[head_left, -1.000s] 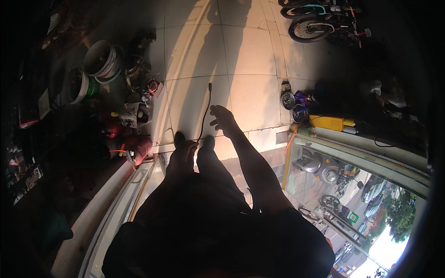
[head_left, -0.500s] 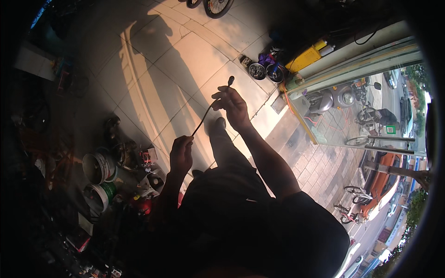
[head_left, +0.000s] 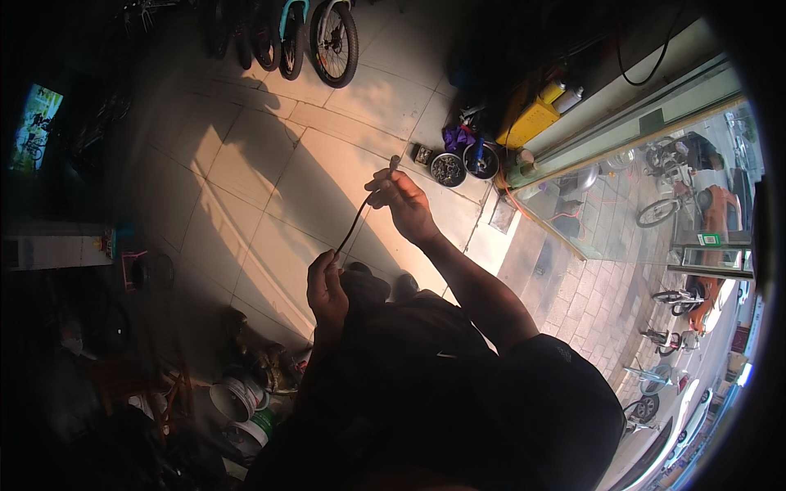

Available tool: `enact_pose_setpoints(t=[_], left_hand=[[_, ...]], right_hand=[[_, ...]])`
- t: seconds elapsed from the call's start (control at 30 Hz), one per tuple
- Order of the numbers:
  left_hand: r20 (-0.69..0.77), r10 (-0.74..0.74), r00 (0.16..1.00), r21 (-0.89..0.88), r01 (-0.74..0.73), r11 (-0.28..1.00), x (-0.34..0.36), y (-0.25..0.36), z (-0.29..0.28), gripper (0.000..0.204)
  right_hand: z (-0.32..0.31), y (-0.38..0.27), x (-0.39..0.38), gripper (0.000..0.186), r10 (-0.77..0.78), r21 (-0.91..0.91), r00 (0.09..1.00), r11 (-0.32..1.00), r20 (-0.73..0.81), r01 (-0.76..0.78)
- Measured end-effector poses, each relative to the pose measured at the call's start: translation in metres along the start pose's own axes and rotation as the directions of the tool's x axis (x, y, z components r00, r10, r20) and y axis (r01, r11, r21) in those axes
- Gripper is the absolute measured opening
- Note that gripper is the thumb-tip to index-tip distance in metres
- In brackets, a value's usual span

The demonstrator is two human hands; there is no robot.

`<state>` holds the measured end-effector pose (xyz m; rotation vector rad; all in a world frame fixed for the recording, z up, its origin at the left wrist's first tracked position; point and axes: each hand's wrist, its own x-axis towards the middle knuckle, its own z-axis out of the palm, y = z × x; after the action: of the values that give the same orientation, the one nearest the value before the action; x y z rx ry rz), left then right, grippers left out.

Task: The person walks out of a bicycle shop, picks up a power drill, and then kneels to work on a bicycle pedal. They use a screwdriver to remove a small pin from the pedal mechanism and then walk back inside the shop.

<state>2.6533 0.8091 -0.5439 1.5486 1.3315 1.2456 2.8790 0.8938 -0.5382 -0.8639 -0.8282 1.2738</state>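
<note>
Mid-frame, above tiled floor [head_left: 246,172]: thin dark cable [head_left: 359,214] strung taut, axis lower-left to upper-right. Left hand [head_left: 326,288] pinching lower end, right hand [head_left: 401,200] pinching upper end, farther out.

The cable [head_left: 360,214] runs between the two hands, its lower end in the left hand [head_left: 326,286] and its upper end in the right hand [head_left: 403,200], above the tiled floor [head_left: 270,172]. Beyond the right hand, two bowls [head_left: 463,164] sit on the floor beside a box [head_left: 534,121] at the foot of the glass wall [head_left: 622,188], which lies to the right. Bicycle wheels [head_left: 332,41] stand at the far edge, and buckets [head_left: 241,405] lie low on the left, just beside the person's body.
</note>
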Motion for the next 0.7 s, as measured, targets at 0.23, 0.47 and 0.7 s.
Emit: enact_pose_setpoints(t=[0.23,0.47,0.7], left_hand=[[0.204,-0.410,0.889,-0.316,0.456,0.832,0.293,-0.031,0.041,0.035],[0.575,-0.295,0.763,-0.113,0.431,0.895,0.592,-0.050,0.101,0.039],[0.694,-0.141,0.706,-0.187,0.366,0.912,0.805,-0.051,0.257,0.033]], right_hand=[[-0.021,0.004,0.210,0.031,0.073,-0.269,0.995,0.959,-0.072,-0.090],[-0.008,-0.061,0.397,0.021,0.206,-0.286,0.934,0.913,-0.291,-0.291],[-0.125,-0.047,0.575,0.022,0.158,-0.046,0.831,0.975,-0.534,-0.216]])
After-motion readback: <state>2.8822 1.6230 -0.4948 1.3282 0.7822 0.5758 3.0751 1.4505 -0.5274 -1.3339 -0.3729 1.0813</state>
